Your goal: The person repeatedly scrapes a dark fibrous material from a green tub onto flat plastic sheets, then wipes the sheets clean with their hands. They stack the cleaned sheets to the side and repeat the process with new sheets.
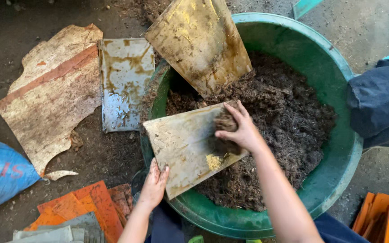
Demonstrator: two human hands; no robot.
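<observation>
Two bare hands are working over the near rim of a green tub (338, 67). Nearest, the left hand (155, 182) is reaching up from the bottom edge, fingers and thumb pinching the near corner of a dirty flat sheet (183, 146) and holding it tilted across the tub's near-left rim. Just beyond, the right hand (241, 130) is coming in on a long forearm from the lower right, wrist bent, fingers curled down and pressing a clump of brown fibrous material (223, 135) against the sheet's far end. One mass of that same dark fibre (289, 117) is filling the tub. One second sheet (201, 40) is leaning on the tub's far-left rim. Outside the tub, on the ground to the left, two more stained sheets are lying flat: one grey rusty one (124, 81) and one torn brownish one (52, 92). Four sheets in all are showing.
</observation>
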